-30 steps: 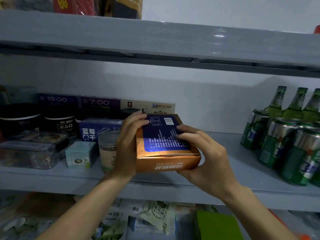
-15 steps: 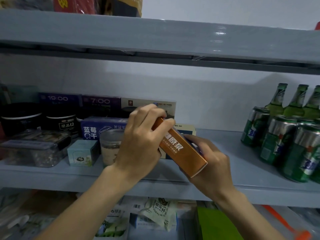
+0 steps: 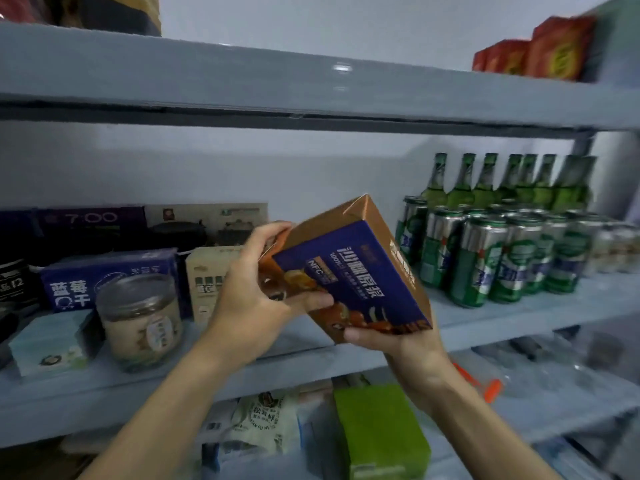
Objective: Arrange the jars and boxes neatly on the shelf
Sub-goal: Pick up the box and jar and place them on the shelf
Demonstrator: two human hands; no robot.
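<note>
1. Holding the orange-and-blue box (image 3: pixel 349 268) tilted in mid-air in front of the middle shelf (image 3: pixel 519 313), blue printed face toward the camera, one orange corner pointing up and far.
2. Left hand (image 3: pixel 256 296) grips the box's left edge, fingers curled over the upper corner, thumb pressed across the blue face.
3. Right hand (image 3: pixel 394 341) grasps the box from below at its near lower edge, fingertips showing under the front; the palm is hidden behind the box.
4. Box is above the shelf board, not touching it, between the left group of goods and the cans on the right.
5. Clear jar (image 3: pixel 140 320) with a pale label stands upright at the near left of the shelf, just left of the left wrist.
6. Small pale green box (image 3: pixel 52 341) sits just left of the jar, near the shelf edge.
7. Blue carton (image 3: pixel 110 275) with white characters lies behind the jar; cream box (image 3: pixel 211 275) stands right of it, partly hidden by the left hand.
8. Dark boxes marked 7:00 (image 3: pixel 91 220) line the far wall.
9. Green cans (image 3: pixel 502 258) crowd the right of the shelf, green bottles (image 3: pixel 502 181) upright behind them.
10. Red boxes (image 3: pixel 533 53) on the top shelf, far right.
11. Lime green box (image 3: pixel 381 431) and a printed bag (image 3: pixel 266 420) lie on the lower shelf; blurred.
</note>
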